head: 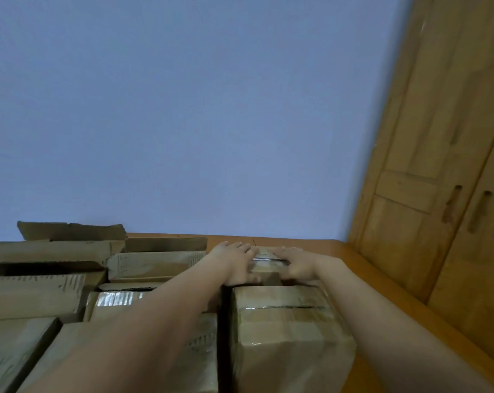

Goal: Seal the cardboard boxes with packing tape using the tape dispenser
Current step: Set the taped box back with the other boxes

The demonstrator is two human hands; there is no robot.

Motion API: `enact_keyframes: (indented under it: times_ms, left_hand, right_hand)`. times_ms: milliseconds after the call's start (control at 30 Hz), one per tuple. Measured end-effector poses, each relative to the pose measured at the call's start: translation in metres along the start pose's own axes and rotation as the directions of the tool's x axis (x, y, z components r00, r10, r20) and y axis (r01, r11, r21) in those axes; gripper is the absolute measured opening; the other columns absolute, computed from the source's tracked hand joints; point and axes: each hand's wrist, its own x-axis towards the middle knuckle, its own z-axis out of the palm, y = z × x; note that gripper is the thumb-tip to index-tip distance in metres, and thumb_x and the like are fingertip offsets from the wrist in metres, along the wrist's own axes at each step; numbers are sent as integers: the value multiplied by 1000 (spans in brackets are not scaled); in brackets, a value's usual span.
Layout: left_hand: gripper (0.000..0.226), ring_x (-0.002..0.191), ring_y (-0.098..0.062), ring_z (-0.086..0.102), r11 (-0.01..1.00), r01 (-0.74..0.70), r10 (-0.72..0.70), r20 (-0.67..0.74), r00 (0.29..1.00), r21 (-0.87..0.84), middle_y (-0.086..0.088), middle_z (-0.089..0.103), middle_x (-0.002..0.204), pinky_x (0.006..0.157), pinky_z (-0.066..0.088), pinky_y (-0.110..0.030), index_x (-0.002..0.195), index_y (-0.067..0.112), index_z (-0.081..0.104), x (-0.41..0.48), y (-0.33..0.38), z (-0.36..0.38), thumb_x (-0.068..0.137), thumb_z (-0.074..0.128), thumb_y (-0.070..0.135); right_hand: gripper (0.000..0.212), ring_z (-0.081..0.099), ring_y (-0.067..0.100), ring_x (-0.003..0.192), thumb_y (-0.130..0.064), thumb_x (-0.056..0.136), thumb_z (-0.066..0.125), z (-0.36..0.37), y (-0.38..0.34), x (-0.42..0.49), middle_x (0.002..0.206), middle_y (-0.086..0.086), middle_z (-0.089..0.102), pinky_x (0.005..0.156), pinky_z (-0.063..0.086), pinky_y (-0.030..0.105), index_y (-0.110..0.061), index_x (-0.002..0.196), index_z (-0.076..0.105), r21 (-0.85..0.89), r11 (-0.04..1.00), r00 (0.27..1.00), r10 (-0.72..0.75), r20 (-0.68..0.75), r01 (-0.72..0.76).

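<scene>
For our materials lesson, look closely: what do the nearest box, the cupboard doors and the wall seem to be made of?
Nearest box: matt brown cardboard, its folded edges the sign. It is wrapped in clear tape, likely plastic, which glints and wrinkles.
Cupboard doors: wood or a wood-look veneer, with visible grain and a slight sheen.
Wall: probably painted plaster, smooth, flat blue and matt.

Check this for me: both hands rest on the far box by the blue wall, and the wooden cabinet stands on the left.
Wrong on one point: the wooden cabinet stands on the right, as the head view shows. The left hand and right hand do rest on the far box by the blue wall.
</scene>
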Motion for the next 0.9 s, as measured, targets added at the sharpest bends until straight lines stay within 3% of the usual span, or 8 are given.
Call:
enact_keyframes:
  times_ms: [100, 233, 367, 600, 733, 833, 900]
  left_hand:
    - [71, 146, -22, 18, 999, -34, 36, -55, 998, 31, -4, 19, 160, 118, 14, -40, 154, 15, 17, -22, -5, -13, 98, 39, 53]
    - [56, 139, -22, 32, 995, -18, 30, -117, 993, 98, -5, 35, 152, 113, 26, -39, 146, 14, 35, -60, -31, -25, 98, 40, 43]
    - [51, 134, -22, 38, 990, 100, -89, -115, 989, 94, -4, 41, 147, 110, 31, -38, 141, 14, 42, -106, -76, -34, 98, 39, 43]
    - [56, 134, -23, 39, 954, 301, -301, -80, 950, -12, -4, 40, 148, 108, 35, -38, 143, 13, 38, -175, -125, -21, 98, 43, 44]
    - [53, 130, -24, 43, 963, 268, -270, -104, 957, -34, -5, 42, 145, 101, 40, -36, 143, 14, 39, -193, -116, -9, 98, 44, 42]
    - [42, 120, -23, 50, 975, 215, -221, -123, 967, -58, -4, 51, 133, 92, 46, -36, 134, 15, 49, -194, -105, 4, 97, 46, 34]
    - [37, 113, -25, 53, 974, 210, -219, -109, 970, -86, -5, 53, 126, 86, 47, -37, 129, 13, 52, -192, -99, 12, 97, 45, 31]
  right_hand:
    - [60, 45, 24, 126, -26, 86, 58, -10, -9, -18, 143, 4, 46, 107, 36, 37, -22, 143, 39, 91, 996, 998, 14, -66, -8]
    - [59, 37, 21, 134, -22, 88, 51, -19, -26, -35, 149, 1, 38, 109, 33, 36, -24, 145, 38, 70, 997, 988, 32, -149, -21]
    - [49, 33, 19, 137, -18, 94, 43, -28, -56, -48, 150, 2, 37, 112, 29, 36, -17, 143, 40, 63, 998, 981, -15, -192, 28]
    - [44, 42, 20, 130, -15, 93, 44, -23, -119, -56, 143, 4, 46, 106, 35, 33, -15, 137, 49, 35, 994, 966, -96, -238, 108]
    - [42, 47, 21, 126, -22, 94, 46, -1, -154, -56, 140, 3, 50, 101, 40, 32, -19, 136, 52, 40, 986, 964, -148, -221, 160]
    - [42, 61, 24, 108, -22, 93, 48, 16, -177, -52, 117, 5, 65, 88, 49, 31, -18, 134, 53, 72, 982, 968, -158, -194, 175]
    - [44, 60, 26, 107, -22, 88, 52, 27, -190, -48, 116, 5, 65, 88, 49, 31, -21, 132, 55, 70, 979, 966, -174, -191, 190]
